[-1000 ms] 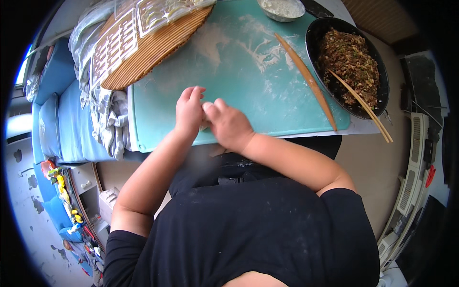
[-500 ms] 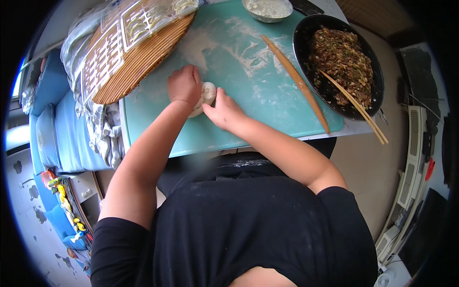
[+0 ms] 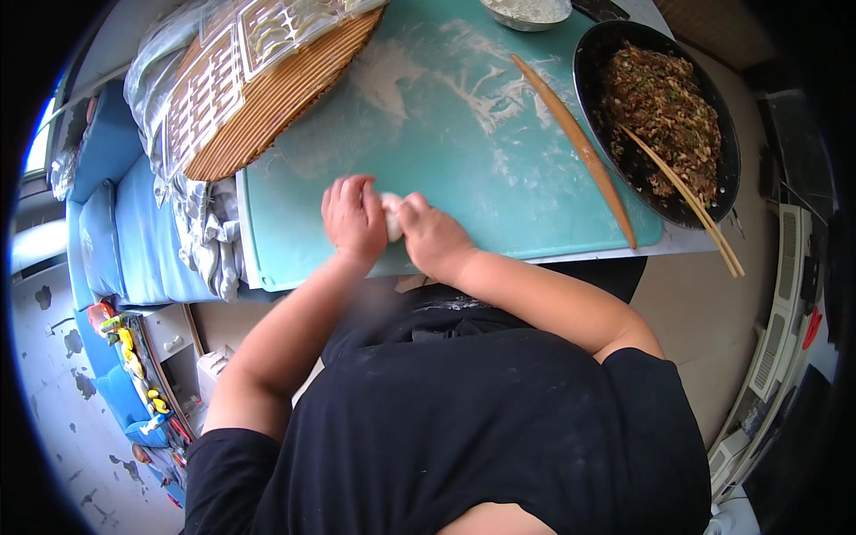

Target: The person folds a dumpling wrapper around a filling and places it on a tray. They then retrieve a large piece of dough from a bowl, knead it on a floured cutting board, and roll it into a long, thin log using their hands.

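Note:
A lump of white dough [image 3: 392,221] sits near the front edge of the floured green mat [image 3: 428,160], mostly covered by my hands. From the left, my left hand [image 3: 353,217] curls around it. My right hand [image 3: 434,234] grips its other side, thumb and fingers bent over the top. Only a narrow strip of the dough shows between the two hands. To the right lies a tapered wooden rolling pin [image 3: 578,147], slanted across the mat and apart from both hands.
A black pan [image 3: 584,67] of minced filling [image 3: 664,116] stands at the right, with chopsticks [image 3: 687,201] resting in it and jutting past its rim. A flour bowl [image 3: 528,18] is at the back. Far left, a round slatted board [image 3: 294,98] holds plastic trays [image 3: 207,102], some with dumplings.
My left hand has come back toward me and its fingers now wrap the dough. The right hand has closed more over it, and the dough looks gathered smaller. The view has shifted slightly.

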`<action>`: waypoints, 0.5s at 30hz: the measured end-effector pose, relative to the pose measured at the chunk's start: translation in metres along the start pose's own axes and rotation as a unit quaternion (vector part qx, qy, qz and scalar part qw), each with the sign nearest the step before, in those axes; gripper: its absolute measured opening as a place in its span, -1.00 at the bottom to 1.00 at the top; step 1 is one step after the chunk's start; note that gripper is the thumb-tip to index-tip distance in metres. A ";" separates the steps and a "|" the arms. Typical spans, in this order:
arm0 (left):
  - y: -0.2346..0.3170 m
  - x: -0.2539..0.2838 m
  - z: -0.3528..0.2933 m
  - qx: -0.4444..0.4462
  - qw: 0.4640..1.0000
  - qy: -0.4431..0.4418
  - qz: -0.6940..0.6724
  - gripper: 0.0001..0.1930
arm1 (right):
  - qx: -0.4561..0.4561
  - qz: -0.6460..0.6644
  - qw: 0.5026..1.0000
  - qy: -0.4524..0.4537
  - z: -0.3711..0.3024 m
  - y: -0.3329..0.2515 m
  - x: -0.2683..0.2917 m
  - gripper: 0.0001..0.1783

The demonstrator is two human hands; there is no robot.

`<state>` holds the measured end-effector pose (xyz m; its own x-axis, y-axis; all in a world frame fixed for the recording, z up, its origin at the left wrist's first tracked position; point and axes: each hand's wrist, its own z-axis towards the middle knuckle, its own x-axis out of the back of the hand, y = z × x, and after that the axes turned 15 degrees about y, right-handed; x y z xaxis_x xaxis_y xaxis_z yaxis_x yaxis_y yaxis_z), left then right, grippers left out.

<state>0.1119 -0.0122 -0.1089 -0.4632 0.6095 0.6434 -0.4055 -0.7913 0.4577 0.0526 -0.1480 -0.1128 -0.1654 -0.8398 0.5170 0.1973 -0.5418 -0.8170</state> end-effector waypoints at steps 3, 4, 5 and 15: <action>-0.007 -0.032 0.029 -0.021 1.000 -0.017 0.008 -0.90 | -0.050 0.002 0.998 0.042 0.007 0.009 0.015 -0.42; -0.009 -0.040 0.037 -0.028 0.999 -0.021 0.010 -0.89 | -0.110 0.006 0.994 0.010 0.014 0.008 0.020 -0.40; -0.008 -0.048 0.048 -0.025 0.999 -0.026 0.018 -0.87 | -0.168 0.010 0.986 -0.012 0.023 0.004 0.026 -0.38; -0.030 -0.084 0.079 0.273 0.942 -0.138 -0.134 -0.57 | -0.301 0.165 0.936 0.080 0.072 0.009 -0.006 -0.52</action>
<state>0.2254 -0.0433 -0.1280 -0.1476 0.8150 0.5604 0.0229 -0.5637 0.8257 0.1250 -0.1504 -0.1043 -0.3439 -0.9160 0.2065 -0.3087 -0.0974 -0.9462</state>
